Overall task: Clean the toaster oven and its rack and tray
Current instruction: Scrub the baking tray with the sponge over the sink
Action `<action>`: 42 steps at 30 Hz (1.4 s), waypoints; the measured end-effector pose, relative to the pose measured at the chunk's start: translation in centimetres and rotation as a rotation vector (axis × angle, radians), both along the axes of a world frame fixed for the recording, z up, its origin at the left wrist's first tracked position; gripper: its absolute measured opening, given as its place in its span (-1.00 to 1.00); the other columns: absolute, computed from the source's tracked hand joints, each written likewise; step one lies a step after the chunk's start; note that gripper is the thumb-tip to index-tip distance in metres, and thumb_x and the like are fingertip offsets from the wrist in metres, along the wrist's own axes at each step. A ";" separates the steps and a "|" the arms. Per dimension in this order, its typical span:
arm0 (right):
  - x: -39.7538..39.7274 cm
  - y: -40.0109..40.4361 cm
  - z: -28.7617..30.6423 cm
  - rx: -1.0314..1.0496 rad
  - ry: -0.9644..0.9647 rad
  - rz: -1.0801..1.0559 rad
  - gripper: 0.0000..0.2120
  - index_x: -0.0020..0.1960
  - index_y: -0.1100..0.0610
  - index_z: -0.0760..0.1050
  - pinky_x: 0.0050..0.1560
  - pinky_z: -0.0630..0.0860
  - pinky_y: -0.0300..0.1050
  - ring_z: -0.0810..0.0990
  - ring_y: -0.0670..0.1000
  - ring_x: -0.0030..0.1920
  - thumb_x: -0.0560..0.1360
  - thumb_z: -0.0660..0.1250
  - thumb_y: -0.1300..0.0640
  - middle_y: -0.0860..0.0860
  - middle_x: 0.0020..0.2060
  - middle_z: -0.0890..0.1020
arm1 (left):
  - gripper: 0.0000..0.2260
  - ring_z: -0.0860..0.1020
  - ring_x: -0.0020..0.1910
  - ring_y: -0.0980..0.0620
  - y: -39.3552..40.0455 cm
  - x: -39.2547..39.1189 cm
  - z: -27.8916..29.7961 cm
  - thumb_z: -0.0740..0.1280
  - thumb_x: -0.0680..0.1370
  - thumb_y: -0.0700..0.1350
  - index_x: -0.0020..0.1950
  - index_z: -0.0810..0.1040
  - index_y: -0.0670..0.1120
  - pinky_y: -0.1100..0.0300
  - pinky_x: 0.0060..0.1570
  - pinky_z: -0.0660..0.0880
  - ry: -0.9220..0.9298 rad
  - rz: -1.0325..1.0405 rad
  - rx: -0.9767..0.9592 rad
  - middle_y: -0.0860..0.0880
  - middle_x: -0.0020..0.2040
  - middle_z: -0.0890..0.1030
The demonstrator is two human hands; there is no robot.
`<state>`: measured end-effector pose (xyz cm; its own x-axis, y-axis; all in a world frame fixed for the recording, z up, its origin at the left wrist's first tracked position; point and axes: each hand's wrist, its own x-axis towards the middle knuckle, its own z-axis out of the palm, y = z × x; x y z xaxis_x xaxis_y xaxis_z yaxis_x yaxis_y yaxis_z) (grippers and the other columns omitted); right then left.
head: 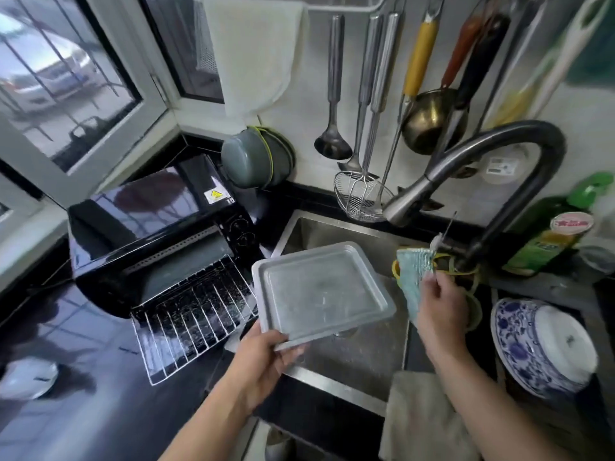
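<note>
My left hand grips the near corner of a square grey metal tray and holds it level over the steel sink. To its right my right hand holds a light blue-green cleaning cloth above the sink's right side, a little apart from the tray. The black toaster oven stands on the dark counter at the left with its door open. Its wire rack lies on the open door and sticks out toward me.
A curved faucet arches over the sink's back right. A blue-and-white bowl sits upside down at the right, beside a green bottle. Ladles and skimmers hang on the wall. A towel drapes over the sink's front edge.
</note>
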<state>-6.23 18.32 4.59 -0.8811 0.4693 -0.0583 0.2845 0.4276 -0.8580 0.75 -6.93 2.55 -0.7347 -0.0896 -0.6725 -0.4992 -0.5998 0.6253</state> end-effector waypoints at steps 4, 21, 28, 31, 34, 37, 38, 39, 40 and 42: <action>0.5 -5.6 1.4 -0.039 0.300 -0.137 -0.74 -0.24 0.07 0.43 -0.21 0.32 -0.41 0.36 -0.09 -0.25 0.64 0.22 0.20 -0.08 -0.30 0.45 | -0.37 0.73 -0.06 -0.21 -1.6 -0.1 0.2 0.06 0.51 -0.55 0.37 0.49 0.03 0.01 -0.21 0.69 0.062 -0.093 -0.015 -0.15 0.10 0.74; -1.2 -17.1 1.3 0.811 0.156 0.681 -0.63 0.34 0.03 0.52 0.12 0.46 0.17 0.40 0.14 0.13 0.56 0.19 0.14 0.02 0.17 0.44 | -0.16 0.50 0.17 -0.42 -7.0 0.5 2.3 0.21 0.29 -0.49 0.47 0.50 0.12 -0.59 0.30 0.29 0.388 -0.460 0.152 -0.32 0.24 0.57; 1.5 -17.1 2.3 0.800 0.144 0.888 -0.53 0.36 0.09 0.46 0.11 0.47 0.07 0.42 0.12 0.14 0.52 0.00 0.18 0.03 0.19 0.44 | -0.18 0.58 0.12 -0.36 -7.0 1.1 2.9 0.22 0.31 -0.50 0.45 0.51 0.15 -0.37 0.16 0.55 0.406 -0.423 0.168 -0.30 0.21 0.61; -1.4 -16.7 2.7 0.841 0.034 0.728 -0.52 0.37 -0.01 0.43 0.11 0.43 0.11 0.41 0.14 0.17 0.50 0.10 0.27 0.00 0.20 0.42 | -0.17 0.56 0.15 -0.36 -6.1 1.4 3.1 0.21 0.32 -0.49 0.51 0.46 0.12 -0.35 0.21 0.54 0.392 -0.432 0.186 -0.32 0.23 0.59; 2.5 -17.7 2.9 0.762 0.112 0.925 -0.51 0.34 -0.03 0.43 0.26 0.33 0.09 0.34 0.08 0.24 0.47 0.14 0.29 -0.05 0.24 0.41 | -0.20 0.58 0.07 -0.33 -6.9 1.2 3.1 0.22 0.31 -0.48 0.49 0.47 0.06 -0.33 0.10 0.56 0.388 -0.358 0.187 -0.34 0.22 0.58; 3.3 -17.8 2.7 0.673 0.068 0.996 -0.51 0.37 -0.06 0.40 0.29 0.32 0.04 0.33 0.06 0.27 0.49 0.17 0.28 -0.06 0.28 0.39 | -0.22 0.61 0.07 -0.33 -7.4 1.1 3.0 0.23 0.32 -0.48 0.45 0.51 0.10 -0.37 0.08 0.56 0.405 -0.363 0.151 -0.34 0.26 0.59; 1.9 -17.6 2.6 0.695 0.054 0.933 -0.50 0.39 -0.06 0.39 0.26 0.37 0.07 0.36 0.09 0.26 0.50 0.18 0.28 -0.04 0.28 0.39 | -0.22 0.61 0.08 -0.34 -7.2 1.2 3.0 0.23 0.33 -0.48 0.42 0.53 0.15 -0.46 0.14 0.52 0.417 -0.375 0.137 -0.34 0.25 0.60; 0.5 -17.3 2.5 0.736 0.052 0.843 -0.50 0.40 -0.06 0.38 0.21 0.42 0.09 0.38 0.12 0.24 0.51 0.19 0.26 -0.03 0.28 0.40 | -0.21 0.61 0.10 -0.34 -7.0 1.4 3.1 0.23 0.33 -0.48 0.42 0.54 0.17 -0.48 0.18 0.49 0.423 -0.378 0.133 -0.32 0.24 0.62; -0.4 -16.9 2.7 0.793 0.027 0.755 -0.49 0.42 -0.06 0.36 0.18 0.45 0.11 0.40 0.14 0.24 0.50 0.19 0.25 -0.02 0.28 0.40 | -0.20 0.62 0.13 -0.33 -6.9 1.6 3.2 0.22 0.33 -0.48 0.43 0.53 0.16 -0.43 0.19 0.52 0.427 -0.372 0.145 -0.30 0.26 0.62; -0.9 -15.4 2.9 0.906 -0.041 0.612 -0.46 0.44 -0.06 0.32 0.20 0.43 0.10 0.38 0.14 0.27 0.50 0.20 0.24 0.00 0.30 0.39 | -0.18 0.62 0.20 -0.31 -7.4 1.6 3.6 0.19 0.31 -0.47 0.49 0.46 0.11 -0.29 0.12 0.60 0.436 -0.340 0.173 -0.28 0.30 0.61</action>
